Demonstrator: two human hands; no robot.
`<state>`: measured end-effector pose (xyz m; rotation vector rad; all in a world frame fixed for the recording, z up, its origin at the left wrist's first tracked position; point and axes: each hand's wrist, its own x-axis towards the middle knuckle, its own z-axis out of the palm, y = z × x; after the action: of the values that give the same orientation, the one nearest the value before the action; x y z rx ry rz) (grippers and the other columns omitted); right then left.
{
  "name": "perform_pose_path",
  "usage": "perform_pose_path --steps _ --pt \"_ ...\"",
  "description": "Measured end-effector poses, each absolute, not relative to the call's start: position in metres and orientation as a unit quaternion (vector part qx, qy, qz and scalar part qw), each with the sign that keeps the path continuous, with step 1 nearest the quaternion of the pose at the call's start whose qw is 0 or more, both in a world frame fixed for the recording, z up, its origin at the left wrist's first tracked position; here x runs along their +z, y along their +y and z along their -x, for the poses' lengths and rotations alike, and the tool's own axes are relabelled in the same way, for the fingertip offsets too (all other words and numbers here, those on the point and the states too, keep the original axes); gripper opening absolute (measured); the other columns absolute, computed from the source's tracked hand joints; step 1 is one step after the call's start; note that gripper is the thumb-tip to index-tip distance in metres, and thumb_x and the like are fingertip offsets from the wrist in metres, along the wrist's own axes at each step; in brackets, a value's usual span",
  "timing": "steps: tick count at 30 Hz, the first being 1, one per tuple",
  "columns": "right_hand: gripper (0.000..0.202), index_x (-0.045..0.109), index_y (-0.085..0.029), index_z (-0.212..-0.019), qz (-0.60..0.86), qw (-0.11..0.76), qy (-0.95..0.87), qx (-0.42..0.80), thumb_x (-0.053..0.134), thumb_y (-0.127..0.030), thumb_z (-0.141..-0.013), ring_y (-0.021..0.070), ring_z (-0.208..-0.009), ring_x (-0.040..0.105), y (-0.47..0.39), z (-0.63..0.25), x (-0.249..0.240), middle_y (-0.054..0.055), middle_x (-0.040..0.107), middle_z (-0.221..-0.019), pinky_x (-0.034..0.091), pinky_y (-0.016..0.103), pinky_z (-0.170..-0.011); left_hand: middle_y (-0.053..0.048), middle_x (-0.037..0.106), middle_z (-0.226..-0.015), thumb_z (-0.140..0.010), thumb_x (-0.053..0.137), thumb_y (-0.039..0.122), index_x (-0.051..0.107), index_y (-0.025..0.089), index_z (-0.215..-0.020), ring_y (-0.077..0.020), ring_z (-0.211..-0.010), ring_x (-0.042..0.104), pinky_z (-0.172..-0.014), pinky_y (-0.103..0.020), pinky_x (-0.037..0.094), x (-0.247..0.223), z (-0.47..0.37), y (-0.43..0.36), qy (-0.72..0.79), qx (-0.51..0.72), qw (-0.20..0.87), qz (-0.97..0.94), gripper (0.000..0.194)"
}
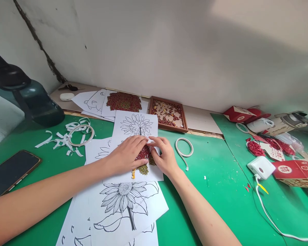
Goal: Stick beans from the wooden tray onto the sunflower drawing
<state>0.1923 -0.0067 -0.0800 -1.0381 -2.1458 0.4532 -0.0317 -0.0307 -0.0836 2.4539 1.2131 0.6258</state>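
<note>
My left hand rests on a sheet of white paper, its fingers stretched out along the left and top of a patch of red beans. From the right, my right hand touches the upper right of the patch, fingers bent and spread from the thumb. Neither hand visibly holds anything. Green beans lie below the red ones, with a few yellow kernels to their left. A flower drawing shows above my hands, and a sunflower drawing lies below them.
A wooden tray of loose beans and a bean-covered sheet stand at the back. Tape rolls and paper strips lie beside the papers. A phone and dark bottle are left; a white charger and red boxes are right.
</note>
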Motion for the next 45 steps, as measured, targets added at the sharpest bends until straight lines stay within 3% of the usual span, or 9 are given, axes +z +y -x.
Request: perform_pose_path --steps 7,14,17,22,28,31,35,39,45 --pt "0.056 0.059 -0.03 -0.145 0.395 0.365 -0.823 0.182 0.054 -0.007 -0.095 0.0279 -0.117 0.069 -0.008 -0.192 -0.079 0.005 0.08 -0.112 0.057 0.052 -0.104 -0.014 0.051 -0.159 -0.103 0.062 0.051 0.038 0.023 -0.157 -0.0349 -0.149 0.047 -0.125 -0.055 0.041 -0.083 0.031 -0.031 0.438 0.212 0.168 -0.857 0.065" --pt "0.071 0.037 -0.033 -0.163 0.401 0.39 -0.816 0.145 0.053 -0.011 -0.098 0.0307 -0.128 0.064 -0.007 -0.193 -0.081 0.009 0.073 -0.132 0.055 0.059 -0.11 -0.013 0.051 -0.159 -0.103 0.062 0.051 0.046 0.024 -0.154 -0.0343 -0.149 0.046 -0.125 -0.055 0.041 -0.082 0.032 -0.031 0.437 0.201 0.164 -0.861 0.06" --pt "0.076 0.028 -0.035 -0.167 0.425 0.456 -0.776 0.094 0.053 -0.013 -0.099 0.0348 -0.147 0.052 -0.008 -0.195 -0.085 0.014 0.049 -0.163 0.047 0.065 -0.119 -0.012 0.049 -0.16 -0.104 0.061 0.052 0.047 0.026 -0.155 -0.0341 -0.149 0.045 -0.125 -0.056 0.041 -0.082 0.032 -0.031 0.436 0.193 0.16 -0.864 0.059" --pt "0.092 0.014 -0.036 -0.17 0.498 0.486 -0.718 0.023 0.061 -0.021 -0.092 0.0412 -0.16 0.034 0.015 -0.211 -0.078 0.016 0.019 -0.178 0.031 0.075 -0.125 -0.011 0.045 -0.166 -0.105 0.061 0.051 0.038 0.029 -0.162 -0.0346 -0.152 0.043 -0.127 -0.057 0.038 -0.083 0.031 -0.033 0.445 0.181 0.169 -0.86 0.065" --pt "0.128 -0.021 -0.047 -0.167 0.633 0.49 -0.599 0.004 0.062 -0.016 -0.075 0.0328 -0.126 0.069 0.121 -0.249 -0.046 0.015 -0.013 -0.181 0.009 0.081 -0.125 -0.01 0.038 -0.172 -0.105 0.057 0.055 0.049 0.024 -0.156 -0.0348 -0.152 0.043 -0.128 -0.056 0.039 -0.08 0.031 -0.032 0.463 0.151 0.178 -0.855 0.059" --pt "0.131 -0.034 -0.04 -0.164 0.677 0.479 -0.557 0.04 0.062 -0.017 -0.077 0.0319 -0.125 0.07 0.164 -0.257 -0.048 0.022 -0.023 -0.178 0.03 0.073 -0.123 -0.01 0.038 -0.173 -0.106 0.056 0.055 0.048 0.025 -0.157 -0.0344 -0.152 0.043 -0.127 -0.056 0.04 -0.08 0.032 -0.033 0.466 0.148 0.172 -0.855 0.059" --pt "0.127 -0.028 -0.029 -0.169 0.677 0.445 -0.579 0.092 0.061 -0.018 -0.078 0.0328 -0.129 0.069 0.183 -0.255 -0.056 0.026 -0.024 -0.177 0.06 0.05 -0.102 -0.009 0.035 -0.174 -0.106 0.057 0.054 0.041 0.028 -0.163 -0.0343 -0.153 0.043 -0.127 -0.056 0.04 -0.081 0.032 -0.034 0.463 0.15 0.167 -0.857 0.065" --pt "0.122 -0.019 -0.034 -0.172 0.667 0.396 -0.623 0.097 0.059 -0.017 -0.08 0.0237 -0.092 0.08 0.183 -0.256 -0.051 0.026 -0.022 -0.178 0.06 0.052 -0.1 -0.005 0.027 -0.178 -0.107 0.057 0.053 0.039 0.036 -0.165 -0.035 -0.154 0.043 -0.127 -0.057 0.04 -0.081 0.032 -0.035 0.465 0.147 0.162 -0.858 0.063" --pt "0.129 -0.022 -0.033 -0.171 0.671 0.36 -0.635 0.132 0.063 -0.014 -0.077 0.0255 -0.087 0.081 0.182 -0.26 -0.051 0.029 -0.013 -0.179 0.061 0.051 -0.096 -0.006 0.027 -0.179 -0.107 0.056 0.055 0.034 0.035 -0.168 -0.0347 -0.153 0.043 -0.127 -0.056 0.04 -0.081 0.032 -0.035 0.463 0.141 0.157 -0.861 0.068"
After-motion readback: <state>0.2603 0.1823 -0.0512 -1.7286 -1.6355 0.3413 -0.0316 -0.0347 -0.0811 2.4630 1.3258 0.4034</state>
